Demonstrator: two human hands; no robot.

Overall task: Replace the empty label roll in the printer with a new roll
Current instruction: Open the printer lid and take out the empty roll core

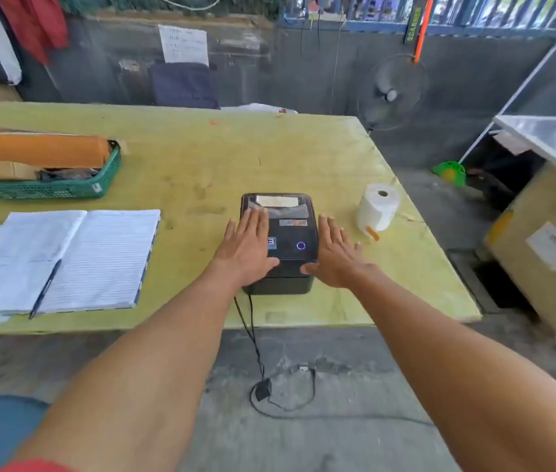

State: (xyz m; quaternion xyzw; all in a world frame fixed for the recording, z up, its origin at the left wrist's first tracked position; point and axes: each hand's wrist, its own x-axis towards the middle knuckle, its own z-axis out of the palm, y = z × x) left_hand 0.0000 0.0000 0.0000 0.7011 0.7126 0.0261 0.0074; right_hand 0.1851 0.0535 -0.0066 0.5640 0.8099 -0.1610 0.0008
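Your black label printer (283, 240) sits on the yellow-green table (201, 158), close to the table's near edge, lid closed. A ring light (300, 245) glows blue on the lid, toward the printer's right front. A pale strip shows through the window (278, 201) at the far end of the lid; whether that is a roll or a reflection cannot be told.

Your left hand (247, 248) lies flat on the printer's left half, fingers spread and pointing away from you, palm down on the lid, gripping nothing. Your right hand (336, 255) is flat and open too, fingers splayed, just beside the printer's right side with the thumb at the front right corner; whether it touches the casing cannot be told. It holds nothing.

The new label roll (377, 207), white, stands on end on the table to the right of the printer, near but apart from it, core hole facing up. A small orange piece (372, 232) sits at its base.

Two black cables (252, 332) drop from the printer's front over the table edge to a small black adapter (263, 390) on the concrete floor.

Left of the printer, well apart: an open lined notebook (75, 257) with a pen (45, 289) lying on it. Beyond the notebook, a green basket (65, 189) holds an orange bundle (48, 149).
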